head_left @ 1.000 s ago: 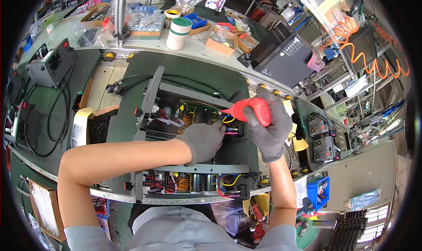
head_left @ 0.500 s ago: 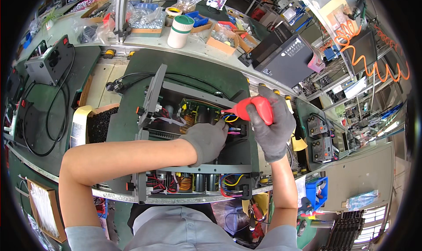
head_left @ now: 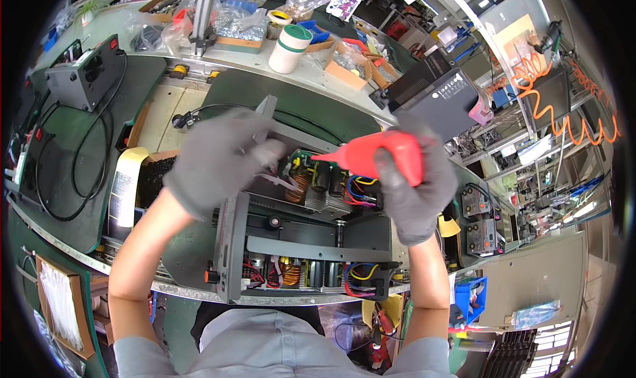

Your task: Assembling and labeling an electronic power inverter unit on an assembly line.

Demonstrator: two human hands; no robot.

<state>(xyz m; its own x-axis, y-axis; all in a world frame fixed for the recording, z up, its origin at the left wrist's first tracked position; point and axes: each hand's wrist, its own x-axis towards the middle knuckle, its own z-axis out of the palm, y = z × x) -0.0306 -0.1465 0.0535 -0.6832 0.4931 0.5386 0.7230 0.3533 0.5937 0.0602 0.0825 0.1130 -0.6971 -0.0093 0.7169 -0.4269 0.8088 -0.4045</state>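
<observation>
My right hand (head_left: 424, 202), in a grey glove, is closed around a red squeeze bottle (head_left: 372, 157) with a pointed nozzle. Its tip points left, over the circuit board (head_left: 336, 191) inside an open dark metal housing. Copper coils, black cylindrical parts and coloured wires (head_left: 361, 186) show on the board. My left hand (head_left: 218, 161), gloved in grey too, is over the housing's left end, beside its upright end panel (head_left: 232, 249). Motion smears its fingers, so whether they hold anything cannot be seen. Closer to my body, a second open housing (head_left: 318, 247) has similar coils and wires.
Left stands a finished-looking grey unit (head_left: 83, 80) with a black cable. A box of small black parts (head_left: 151, 186) sits left of the housings. Behind are a white jar with a green lid (head_left: 290, 49), parts boxes and a black computer case (head_left: 440, 90). Orange coiled hoses (head_left: 553, 116) hang right.
My left hand has withdrawn from inside the housing and moved left to its end panel. The red bottle stays in my right hand, its nozzle now further left over the board.
</observation>
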